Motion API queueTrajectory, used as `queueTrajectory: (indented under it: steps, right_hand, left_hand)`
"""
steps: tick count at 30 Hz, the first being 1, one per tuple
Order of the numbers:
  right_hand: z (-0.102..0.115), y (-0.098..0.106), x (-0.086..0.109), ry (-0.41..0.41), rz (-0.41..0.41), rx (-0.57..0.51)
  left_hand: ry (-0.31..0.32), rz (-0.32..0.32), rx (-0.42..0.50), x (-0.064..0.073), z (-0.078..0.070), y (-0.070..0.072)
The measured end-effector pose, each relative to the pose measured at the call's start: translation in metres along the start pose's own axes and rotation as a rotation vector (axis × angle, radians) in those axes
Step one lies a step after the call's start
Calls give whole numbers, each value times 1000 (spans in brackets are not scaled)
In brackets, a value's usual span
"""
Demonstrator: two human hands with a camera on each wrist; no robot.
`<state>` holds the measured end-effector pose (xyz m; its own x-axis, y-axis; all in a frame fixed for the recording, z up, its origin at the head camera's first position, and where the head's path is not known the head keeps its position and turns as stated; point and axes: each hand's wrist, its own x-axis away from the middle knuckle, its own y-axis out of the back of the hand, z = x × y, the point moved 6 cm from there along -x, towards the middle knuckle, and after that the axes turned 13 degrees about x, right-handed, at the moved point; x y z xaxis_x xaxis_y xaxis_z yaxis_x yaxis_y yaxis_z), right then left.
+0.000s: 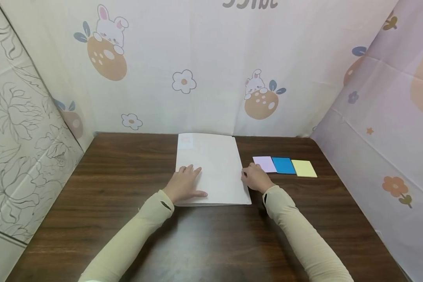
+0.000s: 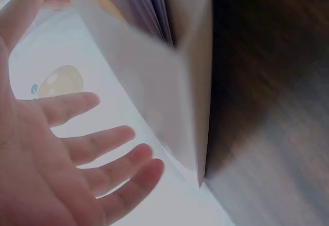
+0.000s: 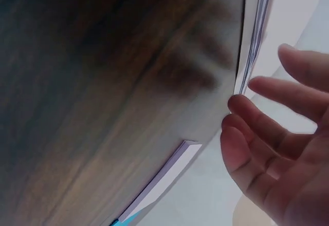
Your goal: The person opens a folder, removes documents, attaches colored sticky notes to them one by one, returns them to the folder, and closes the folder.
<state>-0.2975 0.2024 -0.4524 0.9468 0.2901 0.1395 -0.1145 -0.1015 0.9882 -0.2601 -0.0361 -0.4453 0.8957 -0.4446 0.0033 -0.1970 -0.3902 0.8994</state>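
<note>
A white folder (image 1: 220,172) with sheets (image 2: 146,10) inside lies on the table, a pale square label (image 1: 185,141) at its far left corner. On its left part lies my left hand (image 1: 185,183), thumb and fingers spread; the left wrist view has the same hand (image 2: 56,149) with straight fingers beside the folder's gaping edge. At the right edge is my right hand (image 1: 256,178). In the right wrist view, this hand (image 3: 288,138) has loosely bent fingers, the index fingertip by the sheet edges (image 3: 253,46) and the thumb apart from it. Whether it touches them I cannot tell.
Right of the folder, lilac (image 1: 266,164), blue (image 1: 283,165) and yellow (image 1: 304,168) sticky-note pads lie in a row. The lilac one is close to my right hand. A printed cloth (image 1: 211,105) hangs behind the dark wooden table (image 1: 127,168), with more covering at both sides.
</note>
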Motion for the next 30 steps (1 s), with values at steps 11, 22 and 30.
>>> queueTrajectory:
  steps: [11, 22, 30]
  right_hand:
    - [3, 0, -2, 39, 51, 15]
    - [0, -4, -3, 21, 90, 7]
    - [2, -7, -2, 27, 83, 30]
  left_hand:
    - [-57, 30, -58, 18, -7, -3]
    - [-51, 21, -43, 25, -11, -9]
    - [-58, -53, -82, 31, -14, -8]
